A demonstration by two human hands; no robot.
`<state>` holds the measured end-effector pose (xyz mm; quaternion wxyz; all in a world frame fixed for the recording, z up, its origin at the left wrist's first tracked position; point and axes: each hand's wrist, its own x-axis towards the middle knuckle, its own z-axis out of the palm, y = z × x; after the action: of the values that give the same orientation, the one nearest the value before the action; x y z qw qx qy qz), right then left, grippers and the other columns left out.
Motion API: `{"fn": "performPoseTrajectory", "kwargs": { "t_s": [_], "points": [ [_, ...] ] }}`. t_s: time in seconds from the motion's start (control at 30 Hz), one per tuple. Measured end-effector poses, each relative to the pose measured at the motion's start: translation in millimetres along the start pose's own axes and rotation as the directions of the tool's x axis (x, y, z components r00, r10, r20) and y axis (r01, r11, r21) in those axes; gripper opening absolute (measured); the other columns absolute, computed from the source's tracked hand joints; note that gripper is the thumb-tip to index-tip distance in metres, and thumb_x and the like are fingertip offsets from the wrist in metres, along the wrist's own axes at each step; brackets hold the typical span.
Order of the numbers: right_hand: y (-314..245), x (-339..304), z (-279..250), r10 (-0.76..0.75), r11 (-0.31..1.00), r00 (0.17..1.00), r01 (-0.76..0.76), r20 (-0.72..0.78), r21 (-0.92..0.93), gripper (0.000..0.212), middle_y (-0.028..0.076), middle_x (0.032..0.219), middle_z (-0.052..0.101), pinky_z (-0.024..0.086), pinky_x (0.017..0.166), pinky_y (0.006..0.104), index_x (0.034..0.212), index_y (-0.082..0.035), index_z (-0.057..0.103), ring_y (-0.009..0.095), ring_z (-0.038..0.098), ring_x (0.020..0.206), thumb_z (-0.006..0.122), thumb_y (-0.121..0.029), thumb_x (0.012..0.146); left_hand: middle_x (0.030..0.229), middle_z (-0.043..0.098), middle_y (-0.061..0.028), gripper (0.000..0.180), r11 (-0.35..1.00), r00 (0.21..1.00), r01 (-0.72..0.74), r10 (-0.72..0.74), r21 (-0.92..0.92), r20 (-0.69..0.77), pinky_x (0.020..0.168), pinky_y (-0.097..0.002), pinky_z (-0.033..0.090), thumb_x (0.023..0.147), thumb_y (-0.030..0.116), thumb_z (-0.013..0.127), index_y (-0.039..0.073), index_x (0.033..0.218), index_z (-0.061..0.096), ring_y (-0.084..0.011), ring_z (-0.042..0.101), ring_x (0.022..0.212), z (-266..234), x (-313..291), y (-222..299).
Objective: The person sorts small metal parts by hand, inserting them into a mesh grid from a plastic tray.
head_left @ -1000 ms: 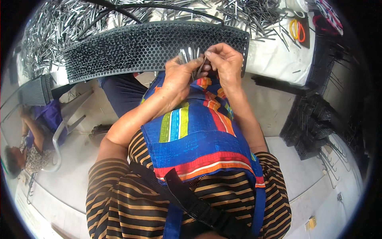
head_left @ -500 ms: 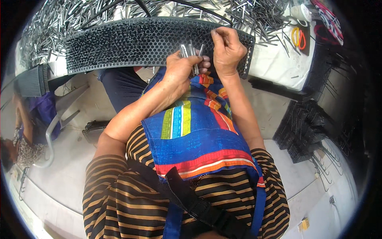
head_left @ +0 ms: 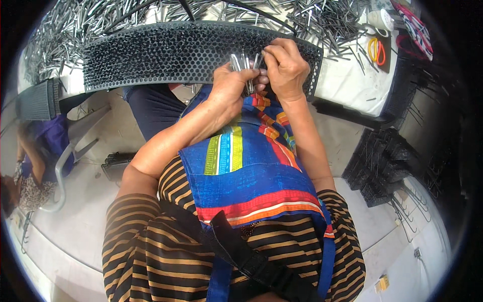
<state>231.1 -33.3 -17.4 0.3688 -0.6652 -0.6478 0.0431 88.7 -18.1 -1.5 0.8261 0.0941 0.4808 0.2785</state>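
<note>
Across the table's near edge lies a long black perforated tray, its many holes partly filled with dark thin pieces. My left hand is closed around a small bunch of thin metal pins, held in front of the tray's near edge. Just right of it, my right hand is pinched, fingertips close to the tips of the bunch. Whatever sits between its fingers is too small to make out.
Heaps of loose metal pins cover the table behind the tray. To the right are orange-and-yellow-handled scissors and a white thread spool. Black racks stand at right. Another person sits at far left.
My right hand has moved slightly down and left, from over the tray towards the bunch in my left hand. My left hand stays nearly in place with the pins.
</note>
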Motion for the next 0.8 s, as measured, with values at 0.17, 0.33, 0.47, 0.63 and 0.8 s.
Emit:
{"fn": "performPoseTrajectory", "kwargs": {
  "t_s": [0.17,0.33,0.47,0.63,0.8],
  "points": [
    [-9.1,-4.3,-11.5,0.271,0.930,0.961,-0.278,0.061,0.240,0.007,0.007,0.082,0.066,0.051,0.056,0.0283,0.081,-0.003,0.068,0.017,0.065,0.062,0.070,-0.004,0.075,0.084,0.067,-0.0140,0.015,1.000,1.000,-0.002,0.002,-0.004,0.009,0.057,-0.0302,0.057,0.083,-0.009,0.057,-0.004,0.098,0.057,-0.0223,0.068,0.069,-0.3,0.5,-0.2],
    [0.4,-15.0,-8.9,0.495,0.312,0.771,-0.588,0.401,0.746,0.008,0.004,0.071,0.064,0.040,0.044,0.0171,0.087,0.002,0.064,0.004,0.054,0.051,0.068,0.002,0.080,0.086,0.067,-0.0159,0.015,1.000,0.999,-0.009,0.009,0.008,0.030,0.059,-0.0306,0.058,0.084,-0.008,0.056,-0.004,0.099,0.056,-0.0238,0.068,0.071,2.0,-0.1,-0.5],
    [3.9,-0.7,-8.6,0.627,0.389,0.752,-0.529,0.204,0.754,0.012,0.004,0.071,0.064,0.041,0.046,0.0185,0.089,0.002,0.063,0.005,0.053,0.052,0.069,0.003,0.079,0.087,0.067,-0.0180,0.015,1.000,0.999,0.008,-0.008,-0.012,-0.033,0.059,-0.0319,0.059,0.085,-0.007,0.055,-0.005,0.100,0.055,-0.0248,0.069,0.070,1.5,1.3,-0.5],
    [11.0,2.5,14.3,0.481,0.737,0.864,-0.309,-0.147,0.601,0.010,0.003,0.069,0.064,0.049,0.055,0.0223,0.087,0.001,0.063,0.009,0.059,0.056,0.070,0.001,0.079,0.085,0.067,-0.0179,0.015,1.000,0.999,0.018,-0.019,-0.007,-0.032,0.058,-0.0328,0.059,0.085,-0.007,0.054,-0.005,0.100,0.054,-0.0249,0.069,0.069,5.3,4.1,-0.8],
    [3.4,8.5,8.2,0.084,0.996,0.992,-0.080,-0.096,0.048,0.007,0.003,0.079,0.066,0.049,0.058,0.0252,0.081,-0.004,0.069,0.014,0.064,0.064,0.071,-0.002,0.075,0.090,0.068,-0.0174,0.013,0.999,1.000,0.013,-0.013,0.040,-0.014,0.062,-0.0329,0.059,0.087,-0.003,0.055,-0.006,0.099,0.058,-0.0246,0.069,0.074,-0.2,4.2,-1.1]
  ]
}}
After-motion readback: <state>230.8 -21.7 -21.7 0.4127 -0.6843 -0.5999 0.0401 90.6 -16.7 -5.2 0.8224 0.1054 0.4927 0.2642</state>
